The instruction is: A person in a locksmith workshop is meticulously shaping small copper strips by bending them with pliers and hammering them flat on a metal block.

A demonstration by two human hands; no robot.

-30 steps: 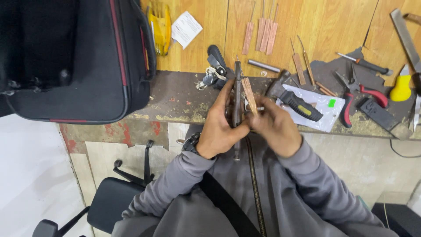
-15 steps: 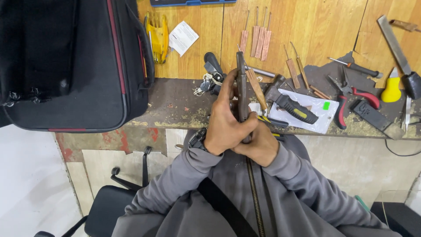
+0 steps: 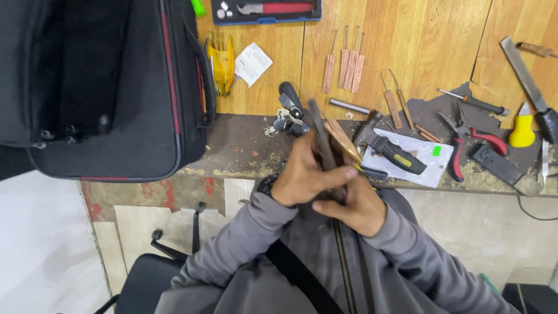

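Left hand [image 3: 305, 174]: yours, wrapped around the lower part of a dark narrow blade-like tool [image 3: 323, 139], which you hold upright above the near edge of the workbench [image 3: 244, 145], just in front of your chest; the thumb lies across toward the other hand. Right hand [image 3: 351, 206]: closed beneath and behind the left, gripping the bottom of the same piece together with a thin brown wooden strip [image 3: 342, 139] that leans to the right of the dark tool; whether strip and tool touch along their length you cannot tell, since motion blurs them. Handling note: keep both wrists close to your body as they are, let the left hand steady and the right hand guide, and keep fingertips off the upper edge. Bench, far side: four flat wooden-handled picks [image 3: 344, 67], a folded white paper [image 3: 252, 63], a yellow clamp-like item [image 3: 221, 64]. Bench, right: black-and-yellow handled hammer [image 3: 388, 148] on a white sheet, red-handled pliers [image 3: 474, 142], a screwdriver [image 3: 474, 103], a yellow-handled tool [image 3: 521, 131]. Bench, left: a large black case with red trim [image 3: 104, 87], well apart from your hands. Just beyond the hands: a bunch of keys [image 3: 288, 119].
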